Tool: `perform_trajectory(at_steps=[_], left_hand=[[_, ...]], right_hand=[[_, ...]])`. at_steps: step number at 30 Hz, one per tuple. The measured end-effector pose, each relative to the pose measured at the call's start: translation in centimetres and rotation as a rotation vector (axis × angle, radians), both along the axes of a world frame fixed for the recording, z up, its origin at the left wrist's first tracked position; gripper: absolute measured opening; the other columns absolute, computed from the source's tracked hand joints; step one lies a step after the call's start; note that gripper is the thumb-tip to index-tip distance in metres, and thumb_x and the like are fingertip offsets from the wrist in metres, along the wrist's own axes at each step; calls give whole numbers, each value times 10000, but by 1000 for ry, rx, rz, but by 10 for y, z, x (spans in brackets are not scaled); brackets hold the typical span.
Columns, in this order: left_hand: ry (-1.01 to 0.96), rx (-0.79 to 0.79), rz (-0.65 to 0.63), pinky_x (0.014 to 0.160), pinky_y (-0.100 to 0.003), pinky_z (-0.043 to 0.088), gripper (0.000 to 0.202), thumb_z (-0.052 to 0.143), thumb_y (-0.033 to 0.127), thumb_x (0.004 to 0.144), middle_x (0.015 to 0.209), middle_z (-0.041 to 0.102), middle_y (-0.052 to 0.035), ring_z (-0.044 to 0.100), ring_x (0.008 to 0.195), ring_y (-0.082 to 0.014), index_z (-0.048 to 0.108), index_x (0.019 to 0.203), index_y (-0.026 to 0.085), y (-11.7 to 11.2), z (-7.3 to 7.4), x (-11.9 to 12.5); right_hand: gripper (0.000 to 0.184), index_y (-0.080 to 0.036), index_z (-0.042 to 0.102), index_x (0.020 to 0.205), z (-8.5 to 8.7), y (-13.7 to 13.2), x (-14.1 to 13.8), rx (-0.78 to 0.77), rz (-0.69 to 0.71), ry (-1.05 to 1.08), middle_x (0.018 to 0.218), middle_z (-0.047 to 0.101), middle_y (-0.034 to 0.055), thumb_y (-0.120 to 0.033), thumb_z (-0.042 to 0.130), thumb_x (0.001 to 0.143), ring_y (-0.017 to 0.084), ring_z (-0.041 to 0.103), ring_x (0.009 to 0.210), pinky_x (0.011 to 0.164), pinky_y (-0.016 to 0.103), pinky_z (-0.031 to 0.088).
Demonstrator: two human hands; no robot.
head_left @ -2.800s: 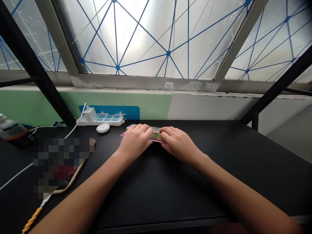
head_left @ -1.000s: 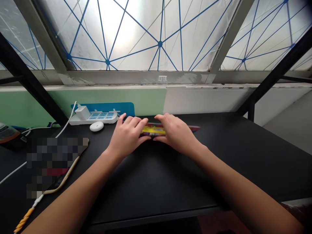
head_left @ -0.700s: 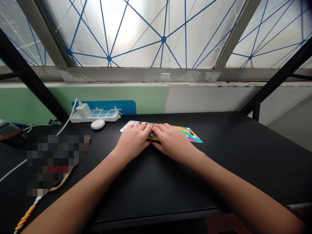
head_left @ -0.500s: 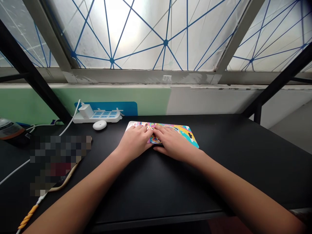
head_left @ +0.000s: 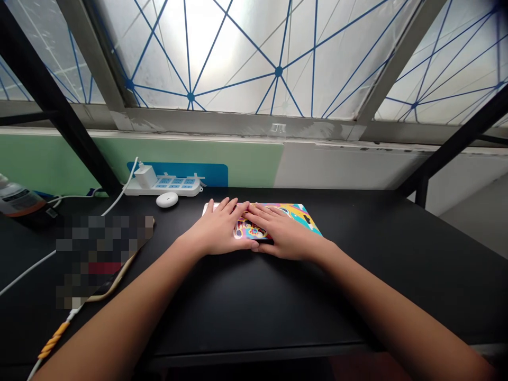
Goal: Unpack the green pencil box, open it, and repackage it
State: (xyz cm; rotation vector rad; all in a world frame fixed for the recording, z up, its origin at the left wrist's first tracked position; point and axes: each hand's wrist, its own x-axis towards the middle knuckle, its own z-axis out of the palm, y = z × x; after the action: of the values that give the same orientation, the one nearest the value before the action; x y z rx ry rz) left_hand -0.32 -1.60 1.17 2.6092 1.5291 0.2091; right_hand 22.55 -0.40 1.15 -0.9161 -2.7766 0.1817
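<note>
Multicoloured printed card (head_left: 296, 214) lies flat under left hand (head_left: 216, 230) and right hand (head_left: 283, 235), both spread palm-down, no pinch, on black worktop (head_left: 357, 275).

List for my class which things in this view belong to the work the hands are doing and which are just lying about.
In use: left hand, right hand, brightly printed flat card beneath both.

Lying about: white power strip, white charger, white oval object, bottle, blurred item, black desk.
</note>
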Motion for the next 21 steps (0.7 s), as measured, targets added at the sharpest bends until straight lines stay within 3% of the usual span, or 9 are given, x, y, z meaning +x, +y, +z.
perform_trajectory(at_steps=[7, 14, 18, 21], left_hand=[[-4, -20, 7, 1165, -651, 129, 1070, 384, 899, 758, 1626, 294, -121, 219, 1492, -376, 211, 1588, 246, 1, 2, -3], [-14, -58, 5, 1148, -701, 91, 1105, 373, 932, 727, 1642, 251, -123, 195, 1497, -378, 195, 1590, 266, 2, 3, -5], [-28, -69, 7, 1146, -708, 74, 1105, 376, 926, 733, 1646, 236, -132, 185, 1501, -379, 184, 1593, 259, 2, 3, -6], [-32, -73, 2, 1145, -711, 61, 1107, 385, 926, 729, 1650, 220, -137, 172, 1506, -386, 179, 1594, 267, 3, 1, -7]], right_hand=[[860, -246, 197, 1594, 1, 5, 5, -26, 39, -104, 1653, 191, 90, -562, 592, 899, 297, 181, 1517, 1222, 531, 176], [885, -335, 147, 1594, 3, 10, 57, -49, 36, -143, 1648, 230, 28, -633, 587, 886, 305, 210, 1508, 1212, 557, 207], [799, -380, 254, 1567, 8, 8, 91, -62, -87, -159, 1618, 318, 4, -607, 602, 885, 326, 270, 1486, 1178, 572, 295], [691, -367, 410, 1508, 10, 7, 99, -31, -177, -150, 1562, 428, 27, -615, 585, 887, 343, 363, 1443, 1140, 592, 347]])
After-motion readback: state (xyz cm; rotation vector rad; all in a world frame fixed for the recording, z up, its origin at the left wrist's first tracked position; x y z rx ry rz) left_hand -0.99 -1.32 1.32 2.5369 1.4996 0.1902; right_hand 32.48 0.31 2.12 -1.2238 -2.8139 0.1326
